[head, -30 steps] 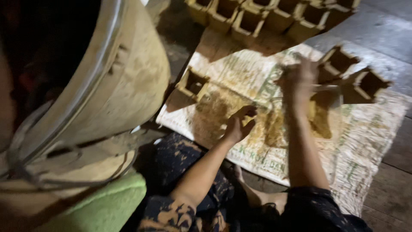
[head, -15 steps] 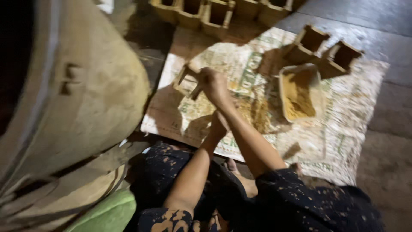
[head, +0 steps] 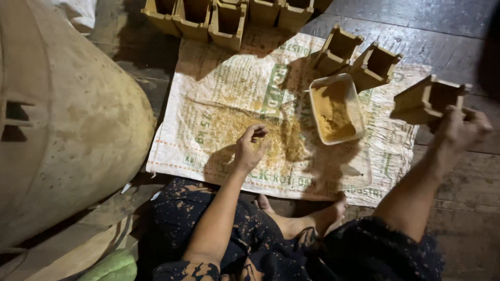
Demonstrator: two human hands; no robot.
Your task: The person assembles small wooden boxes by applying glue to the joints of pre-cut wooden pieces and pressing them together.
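Note:
My right hand (head: pixel 459 130) is out at the right edge of the sack, gripping a square wooden box mould (head: pixel 426 99) tilted on its side above the floorboards. My left hand (head: pixel 250 147) rests on the printed woven sack (head: pixel 229 88), fingers curled together over a scatter of yellowish powder (head: pixel 245 125). Whether it pinches any powder I cannot tell. A white rectangular tray (head: pixel 333 106) holding more of the powder sits between the two hands.
Two more box moulds (head: pixel 338 49) (head: pixel 376 65) lie tipped beyond the tray, and a row of several stands along the sack's far edge (head: pixel 226 18). A big dusty drum (head: pixel 62 125) fills the left. My bare foot (head: pixel 328 216) rests at the sack's near edge.
My right hand has swung from the left side of the sack over to the far right and now holds a box mould. The left hand has stayed on the powder.

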